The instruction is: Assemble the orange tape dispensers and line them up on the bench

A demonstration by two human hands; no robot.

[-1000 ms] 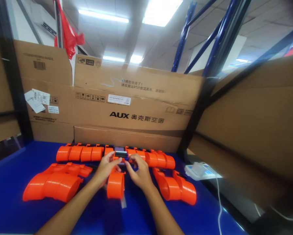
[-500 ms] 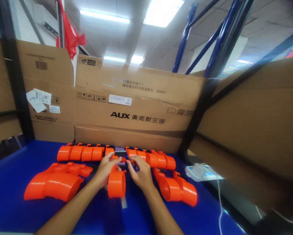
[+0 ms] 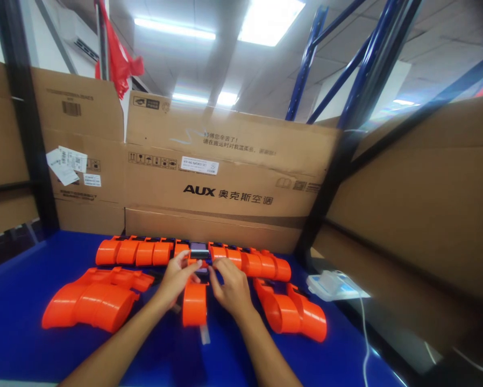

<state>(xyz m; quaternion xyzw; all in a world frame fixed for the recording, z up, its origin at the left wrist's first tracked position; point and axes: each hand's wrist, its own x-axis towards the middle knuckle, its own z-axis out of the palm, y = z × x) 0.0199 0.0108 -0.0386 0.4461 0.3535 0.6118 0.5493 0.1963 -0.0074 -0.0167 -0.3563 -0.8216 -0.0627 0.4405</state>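
Both your hands pinch one small dark module (image 3: 199, 250).
L hand (image 3: 177, 277) & R hand (image 3: 227, 285) grip it; 1 orange housing (image 3: 194, 303) just below.

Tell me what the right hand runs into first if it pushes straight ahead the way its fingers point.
The right hand points away and slightly left. First it would likely meet the small dark part at its fingertips, in the back row of orange pieces; the AUX carton stands beyond. Depth is uncertain.
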